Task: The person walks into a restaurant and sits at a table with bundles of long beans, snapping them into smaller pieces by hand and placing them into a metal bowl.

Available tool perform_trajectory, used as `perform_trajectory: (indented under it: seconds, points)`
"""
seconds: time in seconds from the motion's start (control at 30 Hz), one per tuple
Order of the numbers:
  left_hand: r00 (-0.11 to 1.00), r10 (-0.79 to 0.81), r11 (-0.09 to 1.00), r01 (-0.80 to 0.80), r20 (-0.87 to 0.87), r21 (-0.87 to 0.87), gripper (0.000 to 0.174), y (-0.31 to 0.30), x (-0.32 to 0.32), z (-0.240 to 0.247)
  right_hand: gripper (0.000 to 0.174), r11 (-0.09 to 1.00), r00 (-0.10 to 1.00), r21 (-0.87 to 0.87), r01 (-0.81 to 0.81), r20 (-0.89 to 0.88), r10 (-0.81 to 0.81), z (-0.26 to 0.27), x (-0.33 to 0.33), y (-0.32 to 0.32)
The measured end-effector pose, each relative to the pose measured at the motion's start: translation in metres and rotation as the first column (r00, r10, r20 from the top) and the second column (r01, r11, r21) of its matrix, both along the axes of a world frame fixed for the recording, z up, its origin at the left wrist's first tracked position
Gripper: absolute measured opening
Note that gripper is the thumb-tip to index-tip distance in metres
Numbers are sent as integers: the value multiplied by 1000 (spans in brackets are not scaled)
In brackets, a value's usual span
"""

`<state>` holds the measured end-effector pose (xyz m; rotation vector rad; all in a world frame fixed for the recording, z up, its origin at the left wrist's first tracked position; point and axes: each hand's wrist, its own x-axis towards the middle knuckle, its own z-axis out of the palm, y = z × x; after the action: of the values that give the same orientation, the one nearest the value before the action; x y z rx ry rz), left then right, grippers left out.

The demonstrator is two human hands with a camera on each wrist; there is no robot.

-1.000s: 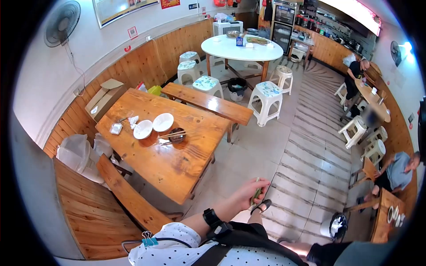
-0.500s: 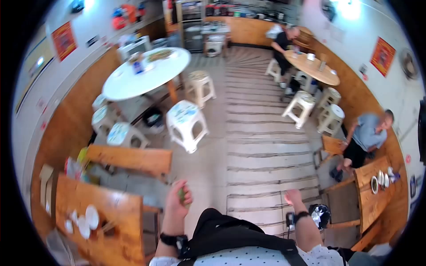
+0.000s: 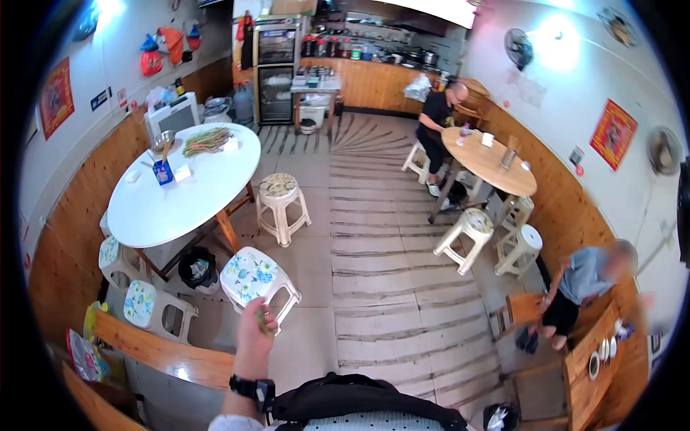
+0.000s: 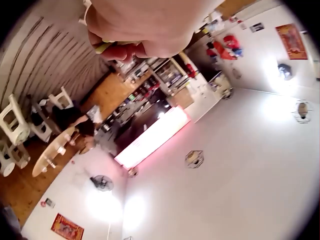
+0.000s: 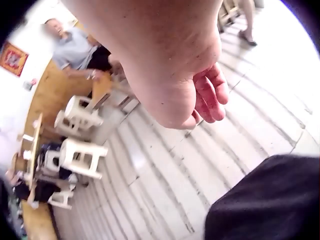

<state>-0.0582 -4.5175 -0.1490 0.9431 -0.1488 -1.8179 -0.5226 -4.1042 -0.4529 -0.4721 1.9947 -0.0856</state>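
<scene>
Wood-panelled walls [image 3: 72, 223] and a striped tile floor [image 3: 388, 316] frame a left hand [image 3: 254, 340] gripping green vegetable pieces [image 3: 266, 323].

At 7 o'clock in the head view, the left fingers curl round the pieces, with a flowered stool [image 3: 253, 276] just beyond at 12 o'clock from the hand. Right-hand fingers [image 5: 207, 97] hang loosely curled, grasping nothing visible. At 10 o'clock stands a round white desk [image 3: 187, 219], long green stalks [image 3: 207, 141] heaped towards its 1 o'clock side. Judging by their look, the held pieces should be light, fairly stiff yet easily bruised or snapped, and perhaps slick if damp; a gentle wrap round the middle of the bunch would suit best, since a loose grip could let single pieces slip. Their exact number cannot be told.
</scene>
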Motion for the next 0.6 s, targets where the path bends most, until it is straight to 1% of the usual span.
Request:
perform_trajectory:
  seconds: [0.03,0.07,0.1,0.2,0.23,0.33,0.4,0.43,0.47,0.5,0.53,0.57,0.6]
  points:
    - [996,-78,997,78,32,15,12,-24,-24,9,27,997,997,25,76,25,-77,5,-7,-18]
    - [982,-173,984,176,77,-33,12,-48,-44,12,27,991,991,29,131,39,-132,13,-14,-41]
    - [977,-208,978,208,53,-1,10,-70,-65,16,26,985,984,23,170,45,-171,18,-22,-66]
    - [949,-312,949,313,35,-24,8,-141,-111,9,26,972,970,-10,237,65,-235,24,-47,-149]
    - [947,-321,947,321,9,-19,6,-167,-122,6,25,969,967,-18,247,75,-245,20,-56,-179]
    - [952,-305,952,306,18,-9,6,-251,-147,-12,25,968,964,-32,250,98,-246,3,-91,-274]
    - [975,-224,971,223,-1,89,6,-310,-155,-29,24,981,976,-18,195,106,-192,-12,-121,-335]
    - [983,-179,976,184,-52,118,6,-340,-155,-36,24,982,975,2,190,114,-188,-13,-135,-364]
    - [987,-129,980,141,-93,138,6,-371,-153,-34,24,992,986,26,126,110,-128,-12,-153,-392]
    - [995,-73,991,80,-67,107,7,-395,-152,-22,24,998,996,53,-16,91,12,-12,-173,-419]
    - [1000,-23,998,23,-14,57,7,-417,-149,-10,24,953,956,80,-293,41,290,-13,-196,-445]
    - [999,26,1000,-26,30,9,8,-441,-150,1,24,724,721,114,-680,-71,689,-13,-224,-474]
    - [995,74,997,-72,61,-34,8,-464,-153,9,23,435,396,185,-881,-214,893,-15,-252,-515]
